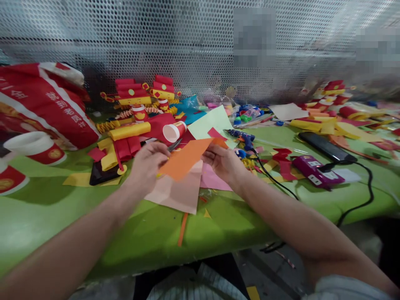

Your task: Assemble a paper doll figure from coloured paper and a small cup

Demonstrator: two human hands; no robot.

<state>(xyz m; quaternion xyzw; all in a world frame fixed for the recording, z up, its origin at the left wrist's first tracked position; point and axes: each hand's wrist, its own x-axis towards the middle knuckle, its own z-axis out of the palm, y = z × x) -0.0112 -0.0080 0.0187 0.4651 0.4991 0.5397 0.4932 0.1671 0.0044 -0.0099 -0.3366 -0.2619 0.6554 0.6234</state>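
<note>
Hands (150, 163) (224, 166) seemingly pinch orange paper (186, 160)

The green counter (40, 216) is being lit softly, its left side brightened by a sheen. A shadow is being cast across the pale pink paper (184, 196). The far right is being blurred; the perforated panel (156, 46) is being partly masked by pixelation.

Paper piece (186, 160) held between left grip (151, 160) and right grip (221, 160), above sheets (178, 193) spread on desk (125, 237). Glue gun (246, 139) laid just beyond right grip; power bank (315, 171) set well to its right, phone (326, 146) placed behind that. Cups (53, 154) placed far left of left grip, bag (62, 108) set behind them. Paper figures (134, 93) placed beyond left grip, before panel (193, 46).
</note>
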